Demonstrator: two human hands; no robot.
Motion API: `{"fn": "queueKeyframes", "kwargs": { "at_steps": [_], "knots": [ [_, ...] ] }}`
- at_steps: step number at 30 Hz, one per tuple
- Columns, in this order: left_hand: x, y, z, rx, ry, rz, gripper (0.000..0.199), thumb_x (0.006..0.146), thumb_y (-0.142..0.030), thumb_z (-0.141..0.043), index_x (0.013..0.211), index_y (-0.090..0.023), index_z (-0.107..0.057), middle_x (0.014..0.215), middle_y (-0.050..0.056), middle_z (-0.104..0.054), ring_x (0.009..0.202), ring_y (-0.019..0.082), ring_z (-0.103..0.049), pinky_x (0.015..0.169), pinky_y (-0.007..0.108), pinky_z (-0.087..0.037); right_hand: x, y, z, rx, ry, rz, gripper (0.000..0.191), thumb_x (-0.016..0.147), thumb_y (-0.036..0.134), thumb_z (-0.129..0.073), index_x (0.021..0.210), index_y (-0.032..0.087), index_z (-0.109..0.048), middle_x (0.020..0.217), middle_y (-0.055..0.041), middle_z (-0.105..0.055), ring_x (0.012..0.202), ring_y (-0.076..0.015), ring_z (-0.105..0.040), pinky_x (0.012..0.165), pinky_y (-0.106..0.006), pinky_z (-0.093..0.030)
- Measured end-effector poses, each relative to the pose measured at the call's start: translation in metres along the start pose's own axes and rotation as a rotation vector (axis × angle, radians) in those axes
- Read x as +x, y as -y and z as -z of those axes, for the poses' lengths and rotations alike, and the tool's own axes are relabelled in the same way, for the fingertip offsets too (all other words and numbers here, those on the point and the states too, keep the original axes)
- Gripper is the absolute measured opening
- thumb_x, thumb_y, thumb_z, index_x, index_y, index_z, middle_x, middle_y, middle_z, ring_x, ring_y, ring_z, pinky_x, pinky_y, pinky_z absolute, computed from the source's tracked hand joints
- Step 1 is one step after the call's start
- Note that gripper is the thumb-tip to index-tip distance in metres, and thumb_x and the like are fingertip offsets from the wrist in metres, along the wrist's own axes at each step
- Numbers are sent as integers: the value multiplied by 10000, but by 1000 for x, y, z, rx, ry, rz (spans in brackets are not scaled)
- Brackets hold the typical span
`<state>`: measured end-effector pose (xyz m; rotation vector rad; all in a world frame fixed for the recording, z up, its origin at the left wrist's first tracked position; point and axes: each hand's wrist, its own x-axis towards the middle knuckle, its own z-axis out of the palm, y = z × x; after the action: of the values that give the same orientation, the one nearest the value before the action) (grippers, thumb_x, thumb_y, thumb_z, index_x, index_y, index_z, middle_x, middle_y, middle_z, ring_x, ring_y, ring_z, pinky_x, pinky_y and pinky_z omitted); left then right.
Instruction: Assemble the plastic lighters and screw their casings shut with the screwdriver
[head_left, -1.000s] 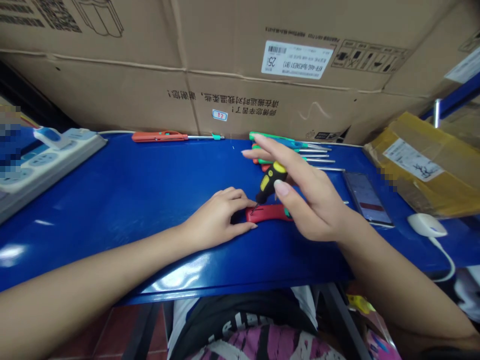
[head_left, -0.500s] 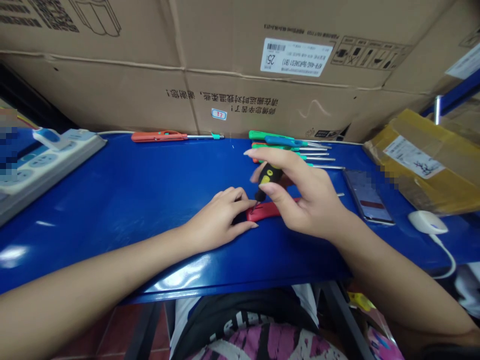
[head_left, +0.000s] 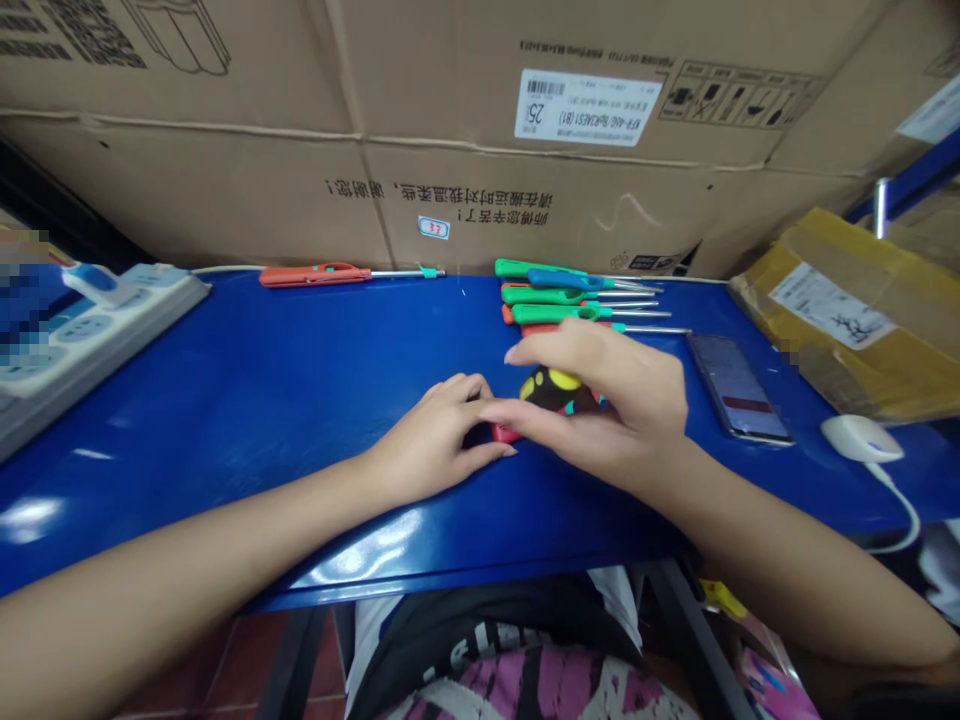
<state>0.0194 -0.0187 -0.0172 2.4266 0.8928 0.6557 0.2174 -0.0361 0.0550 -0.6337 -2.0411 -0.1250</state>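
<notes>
The end of a red lighter-like tool (head_left: 505, 433) shows on the blue table (head_left: 247, 400), mostly covered by my hands. My left hand (head_left: 431, 440) grips that end between thumb and fingers. A black and yellow screwdriver (head_left: 551, 388) lies tilted within my right hand (head_left: 607, 400), its tip out of sight. The right thumb reaches to the left fingers, and its index finger curls above the screwdriver handle.
Several green, blue and red lighters (head_left: 555, 296) lie at the back, with an orange one (head_left: 315, 275) further left. A power strip (head_left: 97, 330) stands at left. At right are a phone (head_left: 739, 390), a white device (head_left: 862, 438) and a taped box (head_left: 847, 320). Cardboard (head_left: 442, 120) stands behind.
The screwdriver has tipped from near upright to a flatter slant and moved right. My right thumb has come across to the left fingers. My left hand has stayed in place.
</notes>
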Motion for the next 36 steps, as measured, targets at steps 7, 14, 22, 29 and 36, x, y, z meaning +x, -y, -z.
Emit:
{"fn": "queueKeyframes", "kwargs": {
  "at_steps": [7,14,22,29,36],
  "knots": [
    [0,0,1,37,-5,-50,300,957,-403,-643,1162,-186,-683,1102,103,-623,1040,277,-586,928,458,-502,-1,-3,2,197,134,-104,371,1000,192,-408,1321,122,-579,1261,-143,-690,1198,-237,-645,1006,-416,-547],
    [0,0,1,73,-5,-48,286,938,-376,-679,1139,-173,-692,1024,87,-629,966,267,-586,873,445,-498,-3,-15,-4,119,-10,34,279,897,252,-728,1160,173,-678,930,-42,-741,722,-154,-638,687,-314,-574],
    [1,1,1,56,-16,-57,324,940,-419,-673,1162,-184,-695,1064,90,-622,1001,263,-584,907,440,-498,1,-14,3,270,155,-1,357,1016,147,-426,1338,138,-580,1132,-96,-708,1026,-190,-669,906,-373,-572],
    [1,-1,2,68,-19,-56,340,943,-398,-674,1217,-198,-678,1023,76,-617,954,247,-579,875,424,-500,-2,-21,3,118,57,74,288,999,329,-566,1242,194,-638,1026,-62,-739,891,-199,-685,817,-371,-589],
    [0,0,0,59,-11,-36,332,943,-396,-672,1214,-204,-668,1032,73,-600,983,247,-566,903,424,-494,1,-14,11,126,151,30,272,937,268,-683,1201,211,-656,950,-26,-759,763,-149,-700,770,-281,-594]
  ]
}}
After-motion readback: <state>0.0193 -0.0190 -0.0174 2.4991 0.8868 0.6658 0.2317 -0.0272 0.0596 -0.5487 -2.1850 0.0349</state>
